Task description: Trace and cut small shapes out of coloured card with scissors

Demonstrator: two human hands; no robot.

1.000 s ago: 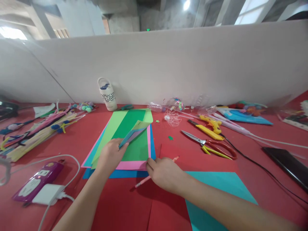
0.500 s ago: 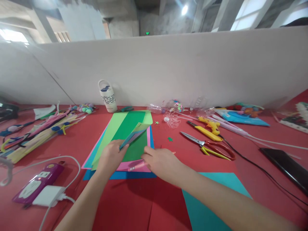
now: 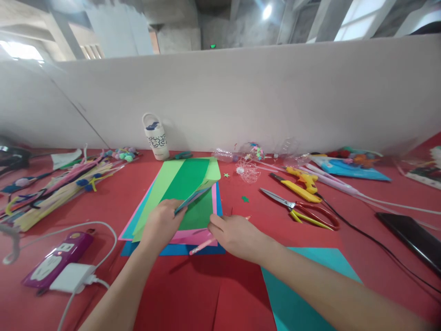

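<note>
A stack of coloured paper sheets (image 3: pixel 168 184) in green, pink and blue lies on the red table. My left hand (image 3: pixel 163 223) is closed on the lifted near edge of some sheets, which curl up and back, showing a blue underside (image 3: pixel 193 200). To its right, my right hand (image 3: pixel 234 232) is closed around a pink pencil (image 3: pixel 201 247). The pencil's eraser end points toward the lower left, and its tip shows past the knuckles. The right fingertips are at the stack's right edge; whether they pinch a sheet is hidden.
Scissors (image 3: pixel 280 198), a yellow utility knife (image 3: pixel 299 191) and a yellow glue gun (image 3: pixel 305 178) lie to the right. A turquoise sheet (image 3: pixel 296 285) sits under my right forearm. At left are a purple power strip (image 3: pixel 64 253) and pipe cleaners (image 3: pixel 62 193). A white bottle (image 3: pixel 157 140) stands behind.
The lifted sheets have dropped slightly and lean lower toward the right. The pencil's eraser end has swung a little downward in my right hand. The view has shifted slightly.
</note>
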